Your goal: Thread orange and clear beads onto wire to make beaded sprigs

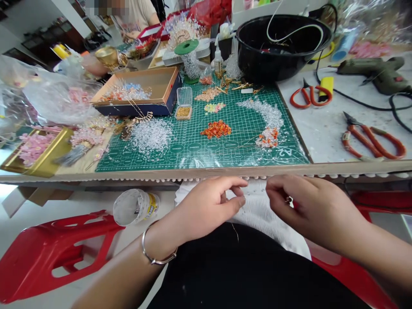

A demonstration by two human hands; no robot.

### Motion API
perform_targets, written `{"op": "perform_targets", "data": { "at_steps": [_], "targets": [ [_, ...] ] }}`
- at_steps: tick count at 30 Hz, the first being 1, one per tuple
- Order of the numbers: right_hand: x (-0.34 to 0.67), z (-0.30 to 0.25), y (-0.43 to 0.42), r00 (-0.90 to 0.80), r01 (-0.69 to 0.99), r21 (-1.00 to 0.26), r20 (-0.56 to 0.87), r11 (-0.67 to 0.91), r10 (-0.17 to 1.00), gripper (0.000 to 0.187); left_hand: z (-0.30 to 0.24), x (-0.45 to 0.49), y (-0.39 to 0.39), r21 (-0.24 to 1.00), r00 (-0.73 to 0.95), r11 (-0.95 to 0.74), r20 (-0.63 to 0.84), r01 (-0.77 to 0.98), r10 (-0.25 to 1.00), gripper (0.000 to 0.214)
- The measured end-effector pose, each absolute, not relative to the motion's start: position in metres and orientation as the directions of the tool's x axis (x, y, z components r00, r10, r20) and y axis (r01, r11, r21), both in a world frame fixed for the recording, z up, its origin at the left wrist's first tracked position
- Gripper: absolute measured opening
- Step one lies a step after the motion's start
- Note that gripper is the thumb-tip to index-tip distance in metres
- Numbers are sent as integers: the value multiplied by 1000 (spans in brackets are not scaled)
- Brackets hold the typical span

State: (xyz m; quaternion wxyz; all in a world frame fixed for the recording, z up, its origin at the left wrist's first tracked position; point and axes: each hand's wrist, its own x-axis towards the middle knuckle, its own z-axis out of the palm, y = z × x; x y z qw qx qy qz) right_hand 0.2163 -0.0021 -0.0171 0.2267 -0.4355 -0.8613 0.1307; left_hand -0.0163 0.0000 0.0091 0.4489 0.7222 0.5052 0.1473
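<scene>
Above my lap and just below the table edge, my left hand (pixel 215 207) has its thumb and fingers curled close together; whatever lies between them is too small to make out. A thin golden wire (pixel 236 231) shows against the dark clothing under that hand. To its right, my right hand (pixel 304 204) is closed with bent fingers, and a tiny shiny spot shows at its curled fingers. The hands are apart. Beyond them on the green cutting mat (pixel 189 161) lie orange beads (pixel 217 128), a heap of clear beads (pixel 152 135) and an arc of clear beads (pixel 270 113).
Red-handled pliers (pixel 370 139), smaller red-handled cutters (pixel 310 95) and a glue gun (pixel 376 71) lie at right. Behind the mat stand a black basin (pixel 277 60) and an open box (pixel 164 86). A red stool (pixel 80 240) is at left. Another person (pixel 138 17) sits opposite.
</scene>
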Motion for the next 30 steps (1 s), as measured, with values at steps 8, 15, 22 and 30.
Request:
{"op": "perform_targets", "data": {
  "at_steps": [8,15,22,30],
  "targets": [
    [226,-11,0,-87,575,-818,-108,-38,990,13,9,-25,-16,131,503,-487,-162,864,849,44],
    [238,-17,2,-130,159,-960,-250,-229,959,23,22,-26,-5,41,487,-486,-89,873,869,28],
    [219,-24,6,-344,-100,-942,-270,-321,899,22,15,-15,16,959,321,184,-248,217,914,9],
    [205,-19,5,-547,-265,-750,-401,-606,735,14,4,-4,10,885,268,405,-343,-228,900,15]
  ]
}}
